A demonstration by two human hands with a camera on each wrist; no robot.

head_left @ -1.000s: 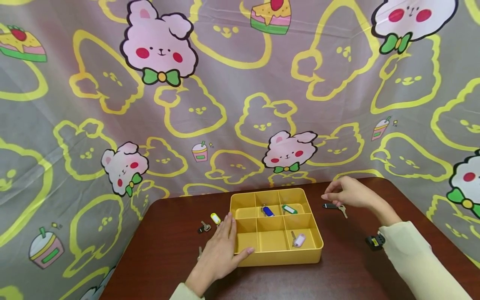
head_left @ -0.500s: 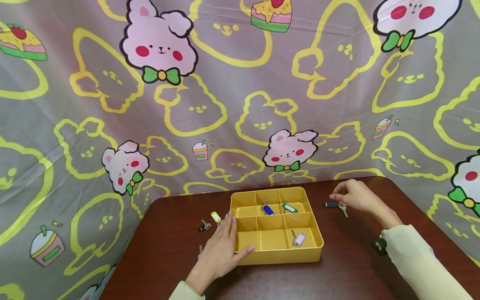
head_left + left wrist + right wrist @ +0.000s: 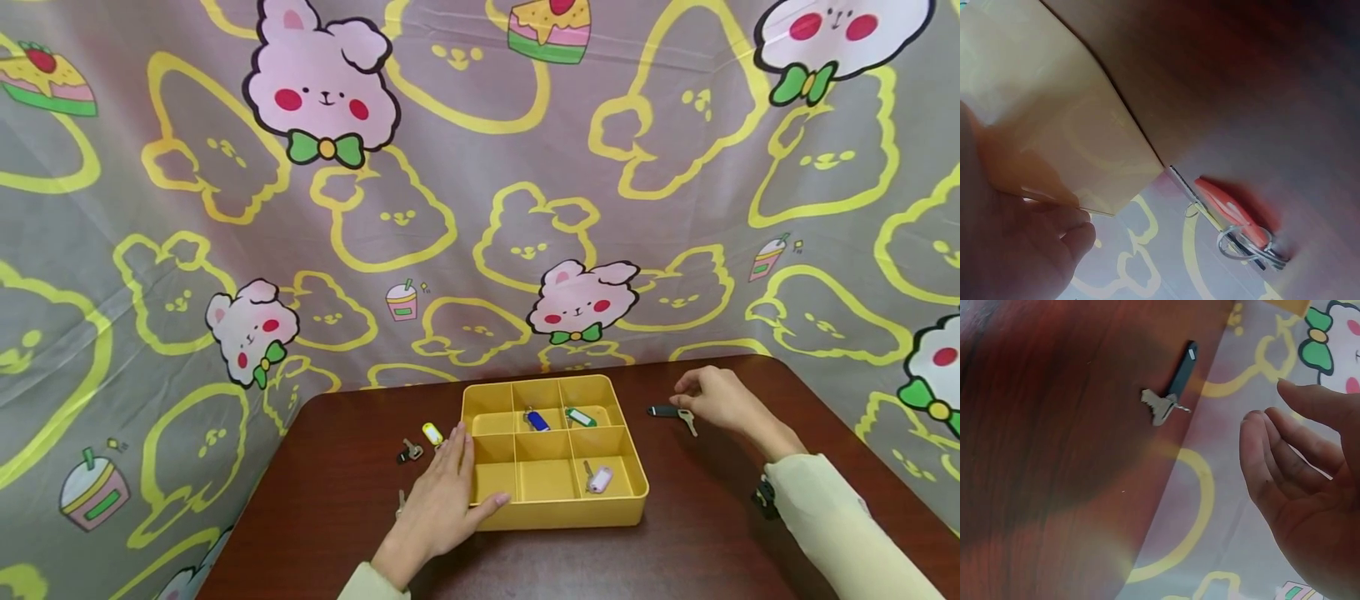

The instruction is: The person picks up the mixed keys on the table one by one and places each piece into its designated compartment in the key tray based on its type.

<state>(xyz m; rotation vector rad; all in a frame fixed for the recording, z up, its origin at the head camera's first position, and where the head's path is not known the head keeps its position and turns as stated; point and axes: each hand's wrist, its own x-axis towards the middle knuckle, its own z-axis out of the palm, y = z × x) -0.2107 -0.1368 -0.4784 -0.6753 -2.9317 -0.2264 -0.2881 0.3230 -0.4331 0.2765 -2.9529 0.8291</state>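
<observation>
My left hand [image 3: 437,492] rests with straight fingers against the left wall of a yellow compartment tray [image 3: 558,514]. In that tray lie keys with a blue tag [image 3: 536,420], a green tag [image 3: 581,417] and a pink tag [image 3: 600,479], each in its own compartment. My right hand [image 3: 722,402] hovers near a key with a black tag [image 3: 662,411] on the table, right of the tray. The right wrist view shows its fingers loosely bent, holding nothing, apart from that key [image 3: 1159,409]. A red tag [image 3: 1230,206] on a ring lies near my left hand.
Left of the tray lie a black-tagged key [image 3: 410,451], a yellow tag [image 3: 432,432] and another key [image 3: 401,500] partly hidden by my left hand. A patterned cloth [image 3: 450,208] stands behind and beside the brown table [image 3: 337,467].
My right hand has shifted right and slightly down from above the black tag. The tagged keys and the tray stay where they were; my left hand keeps its place on the tray.
</observation>
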